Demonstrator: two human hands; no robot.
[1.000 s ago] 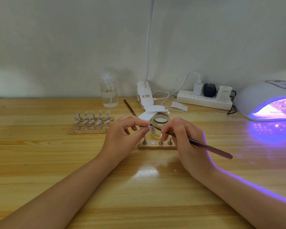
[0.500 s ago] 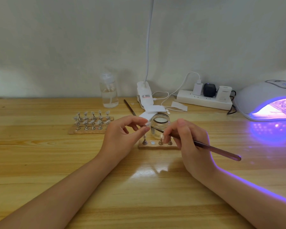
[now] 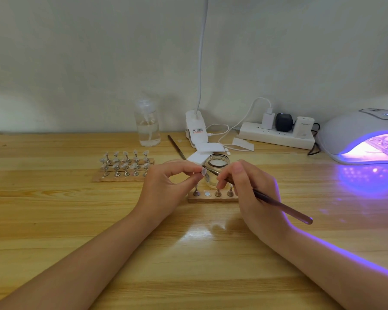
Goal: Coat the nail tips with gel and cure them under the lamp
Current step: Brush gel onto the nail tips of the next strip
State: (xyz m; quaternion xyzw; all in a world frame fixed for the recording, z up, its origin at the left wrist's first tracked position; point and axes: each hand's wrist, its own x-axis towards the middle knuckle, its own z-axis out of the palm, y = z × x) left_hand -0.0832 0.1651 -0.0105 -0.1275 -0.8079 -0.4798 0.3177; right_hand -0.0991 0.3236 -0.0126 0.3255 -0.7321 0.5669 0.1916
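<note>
My left hand [image 3: 166, 186] pinches a small nail tip on its holder [image 3: 202, 173] between thumb and fingers, just above a short wooden strip [image 3: 211, 199] that carries three more holders and one bare slot. My right hand [image 3: 253, 193] grips a slim brush [image 3: 282, 208], whose fine end touches the held nail tip. Right behind the hands stands an open glass gel jar [image 3: 217, 165]. The white curing lamp [image 3: 363, 135] glows purple at the far right, with holders inside it.
Two wooden strips with several nail tips on holders [image 3: 124, 167] lie to the left. A clear pump bottle [image 3: 147, 126], a second brush [image 3: 176, 149], white pads [image 3: 207, 151], a clip lamp base [image 3: 195, 128] and a power strip [image 3: 278, 136] line the back of the wooden table [image 3: 54, 220].
The brush tip has gone back and forth across the nail tip in my left hand. Both hands have stayed over the short strip.
</note>
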